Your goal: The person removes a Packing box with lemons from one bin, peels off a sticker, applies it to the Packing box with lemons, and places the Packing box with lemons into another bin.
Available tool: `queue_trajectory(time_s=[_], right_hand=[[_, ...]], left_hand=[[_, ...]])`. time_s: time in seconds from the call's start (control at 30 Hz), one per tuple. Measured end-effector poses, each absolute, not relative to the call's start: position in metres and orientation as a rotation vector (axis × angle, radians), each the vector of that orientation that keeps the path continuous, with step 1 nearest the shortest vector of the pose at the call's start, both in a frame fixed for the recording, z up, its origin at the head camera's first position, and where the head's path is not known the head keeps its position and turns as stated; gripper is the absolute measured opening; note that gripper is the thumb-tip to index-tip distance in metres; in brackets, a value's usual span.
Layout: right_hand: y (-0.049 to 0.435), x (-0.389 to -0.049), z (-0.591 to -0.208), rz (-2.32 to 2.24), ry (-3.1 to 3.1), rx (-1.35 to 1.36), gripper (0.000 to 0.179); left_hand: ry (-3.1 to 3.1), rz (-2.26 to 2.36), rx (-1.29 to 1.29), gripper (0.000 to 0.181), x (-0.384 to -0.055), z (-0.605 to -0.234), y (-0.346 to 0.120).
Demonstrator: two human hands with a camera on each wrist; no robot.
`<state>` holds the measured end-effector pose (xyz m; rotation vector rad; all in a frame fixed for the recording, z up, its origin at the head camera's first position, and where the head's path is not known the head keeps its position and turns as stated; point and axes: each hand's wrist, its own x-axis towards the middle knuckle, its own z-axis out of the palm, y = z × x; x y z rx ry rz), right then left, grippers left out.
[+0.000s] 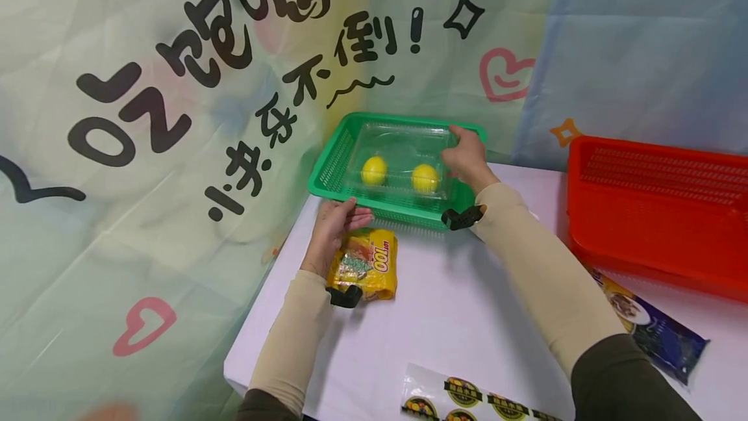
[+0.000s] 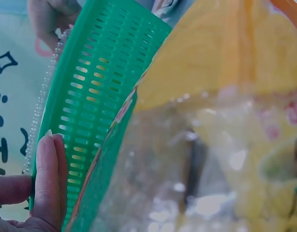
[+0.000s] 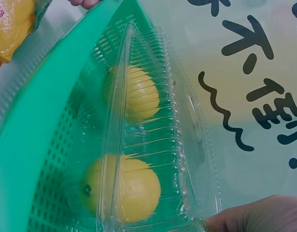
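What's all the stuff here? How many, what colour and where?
table: one, white, centre
green basket: one, green, at the table's far side
plastic container: one, clear, in green basket
round fruits: two, yellow, seen through container
"100" packet: one, mainly yellow, near green basket
red basket: one, red, at right
other packet: one, dark blue, near red basket
sticker sheet: one, pale with black circles, bottom edge
backdrop: count unclear, pastel with black writing, behind table
wrist cameras: two, black, one per wrist
left hand: one, beige sleeve, on green basket's near rim
right hand: one, beige sleeve, holding container's end
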<state>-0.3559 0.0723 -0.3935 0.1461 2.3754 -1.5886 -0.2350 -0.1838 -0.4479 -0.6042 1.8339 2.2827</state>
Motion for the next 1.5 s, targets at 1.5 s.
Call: queue_trajectory(time_s=[1.5], right_hand=[[0.147, -0.308, -0.317, -1.556, 2.408, -0.070, 0.077]], left_hand=[[1.821, 2.311, -0.619, 0.030, -0.232, -0.447, -0.180]])
